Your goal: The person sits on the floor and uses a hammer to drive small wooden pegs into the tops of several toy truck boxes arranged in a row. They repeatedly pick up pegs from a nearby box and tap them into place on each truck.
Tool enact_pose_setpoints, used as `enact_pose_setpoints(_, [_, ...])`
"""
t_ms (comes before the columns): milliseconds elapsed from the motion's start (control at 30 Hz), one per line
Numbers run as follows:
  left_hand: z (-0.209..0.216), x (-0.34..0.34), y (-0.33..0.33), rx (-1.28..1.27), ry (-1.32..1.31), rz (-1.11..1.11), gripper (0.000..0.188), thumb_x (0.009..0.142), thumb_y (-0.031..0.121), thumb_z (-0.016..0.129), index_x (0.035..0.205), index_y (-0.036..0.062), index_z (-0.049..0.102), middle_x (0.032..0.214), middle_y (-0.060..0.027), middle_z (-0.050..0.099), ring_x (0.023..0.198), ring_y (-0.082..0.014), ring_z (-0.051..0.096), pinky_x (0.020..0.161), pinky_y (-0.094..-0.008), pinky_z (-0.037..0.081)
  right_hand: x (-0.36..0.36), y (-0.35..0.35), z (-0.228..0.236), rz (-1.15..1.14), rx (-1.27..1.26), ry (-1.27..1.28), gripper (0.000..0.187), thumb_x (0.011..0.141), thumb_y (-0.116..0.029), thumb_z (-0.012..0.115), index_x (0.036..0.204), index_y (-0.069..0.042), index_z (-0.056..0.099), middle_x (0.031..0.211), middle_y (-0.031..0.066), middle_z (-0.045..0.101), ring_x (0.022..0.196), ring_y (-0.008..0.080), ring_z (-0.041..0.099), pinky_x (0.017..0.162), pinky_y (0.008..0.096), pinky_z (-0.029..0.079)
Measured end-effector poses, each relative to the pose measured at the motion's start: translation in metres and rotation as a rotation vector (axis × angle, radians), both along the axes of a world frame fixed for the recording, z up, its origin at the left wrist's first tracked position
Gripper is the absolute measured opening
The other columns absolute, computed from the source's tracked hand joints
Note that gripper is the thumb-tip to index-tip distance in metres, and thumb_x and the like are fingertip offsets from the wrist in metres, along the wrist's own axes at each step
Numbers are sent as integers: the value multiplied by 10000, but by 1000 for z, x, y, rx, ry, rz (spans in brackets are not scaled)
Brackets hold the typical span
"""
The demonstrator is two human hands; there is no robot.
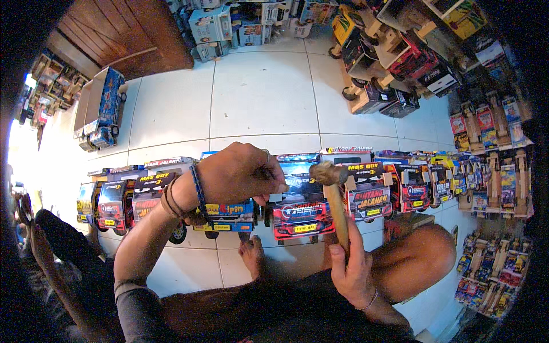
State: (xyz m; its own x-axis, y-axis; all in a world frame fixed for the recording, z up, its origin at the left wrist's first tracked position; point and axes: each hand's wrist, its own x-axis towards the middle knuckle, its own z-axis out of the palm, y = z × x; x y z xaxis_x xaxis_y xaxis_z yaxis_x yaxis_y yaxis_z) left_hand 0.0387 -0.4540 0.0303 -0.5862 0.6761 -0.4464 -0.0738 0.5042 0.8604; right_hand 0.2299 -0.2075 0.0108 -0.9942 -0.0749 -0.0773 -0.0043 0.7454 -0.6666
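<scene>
My right hand [350, 268] has its grip clamped on the wooden-handled hammer [334, 197], head at twelve o'clock; my left hand [243, 174] pinches closed above the blue toy truck [229, 214] on the white tiled floor [257, 97].

The left hand [240, 174] wears a ring and blue and brown wristbands, the right hand [351, 268] a thin bracelet, with dark rolled sleeves.

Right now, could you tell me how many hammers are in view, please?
1: a wooden hammer, gripped by the right hand in front of the row of toy trucks. Others may be hidden among the clutter.
</scene>
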Motion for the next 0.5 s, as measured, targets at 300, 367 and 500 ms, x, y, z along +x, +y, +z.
enact_pose_setpoints(300, [-3, 0, -2, 7, 87, -25, 153, 919, 117, 650, 970, -16, 707, 811, -111, 737, 718, -135, 723, 680, -278, 591, 16, 27, 24, 284, 170, 209, 605, 858, 20, 669, 1429, -58, 484, 804, 172, 617, 662, 340, 628, 584, 411, 518])
enact_pose_setpoints(367, [-4, -2, -1, 18, 95, -45, 160, 922, 122, 650, 974, -18, 707, 812, -113, 736, 717, -135, 723, 682, -278, 592, 16, 26, 24, 299, 177, 206, 617, 855, 25, 668, 1435, -63, 479, 774, 161, 601, 627, 327, 611, 566, 413, 508])
enact_pose_setpoints(500, [-5, -2, -1, 31, 46, -4, 171, 926, 136, 650, 967, -21, 703, 812, -113, 731, 717, -135, 720, 682, -278, 591, 10, 31, 25, 275, 250, -7, 643, 873, -10, 668, 1467, -56, 426, 858, 194, 635, 688, 351, 651, 596, 401, 529])
